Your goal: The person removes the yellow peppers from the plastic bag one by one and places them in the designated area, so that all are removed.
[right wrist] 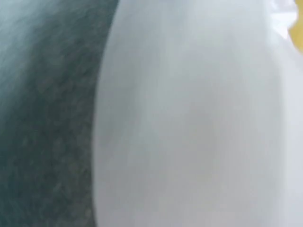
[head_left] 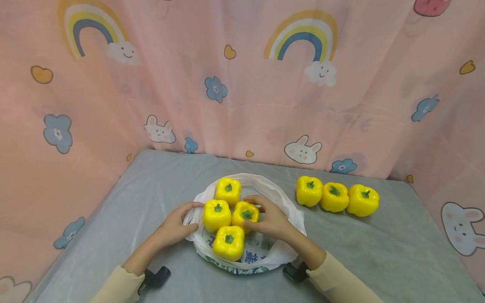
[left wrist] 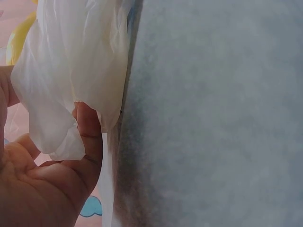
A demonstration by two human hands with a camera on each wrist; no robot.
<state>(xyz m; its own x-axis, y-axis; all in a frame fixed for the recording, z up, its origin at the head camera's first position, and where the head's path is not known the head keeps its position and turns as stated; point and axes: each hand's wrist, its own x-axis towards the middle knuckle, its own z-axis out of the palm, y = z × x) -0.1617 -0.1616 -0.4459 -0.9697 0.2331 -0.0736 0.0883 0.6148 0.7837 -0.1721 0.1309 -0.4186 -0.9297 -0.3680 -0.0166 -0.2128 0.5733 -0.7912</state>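
Note:
A white plastic bag lies spread wide on the grey table, printed with blue and green marks. Several yellow bell peppers with green stems sit inside it, left of its middle. My right hand reaches over the bag's right side and grips the rightmost of these, a yellow bell pepper, between thumb and fingers. At the left rim my left hand holds the bag's edge; in the left wrist view its fingers curl round the crumpled plastic. The right wrist view shows mostly blurred white plastic, the right hand hidden.
Three more yellow bell peppers stand in a row on the table's right: one left, one middle, one right. A pink patterned curtain hangs behind and beside the grey table.

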